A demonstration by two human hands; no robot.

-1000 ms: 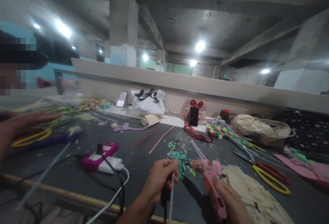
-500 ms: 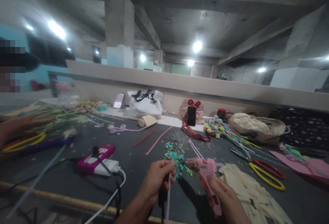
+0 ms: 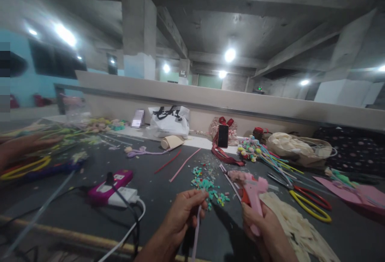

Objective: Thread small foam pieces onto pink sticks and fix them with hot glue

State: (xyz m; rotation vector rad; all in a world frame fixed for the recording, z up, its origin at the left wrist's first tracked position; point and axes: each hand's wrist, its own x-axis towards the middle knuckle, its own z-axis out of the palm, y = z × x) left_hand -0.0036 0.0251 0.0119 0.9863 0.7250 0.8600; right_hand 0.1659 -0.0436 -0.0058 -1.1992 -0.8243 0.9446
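1. My left grip (image 3: 185,210) is narrow: thumb and forefinger pinch the lilac strip (image 3: 196,234) near its upper end, whose tip my fingers hide. From there the strip runs down towards 6 o'clock.
2. My right grip (image 3: 264,224), at 3 o'clock from my left, is wrapped around the handle of the pink glue gun (image 3: 254,192). Its nozzle points to 10 o'clock, raised over the dark surface (image 3: 159,222) and well apart from the lilac strip.
3. Between 1 and 2 o'clock from my left grip, just beyond its fingertips, green bits (image 3: 207,184) lie scattered.
4. At 12 o'clock from it, a pink strip (image 3: 185,166) lies flat; at 10 o'clock, a magenta block (image 3: 124,178) with cords.
5. From my right grip, cream cloth (image 3: 296,222) lies at 3 o'clock and scissors (image 3: 309,205) at 2 o'clock.
6. A co-worker's hand (image 3: 33,146) is at 10 o'clock, well apart from mine.
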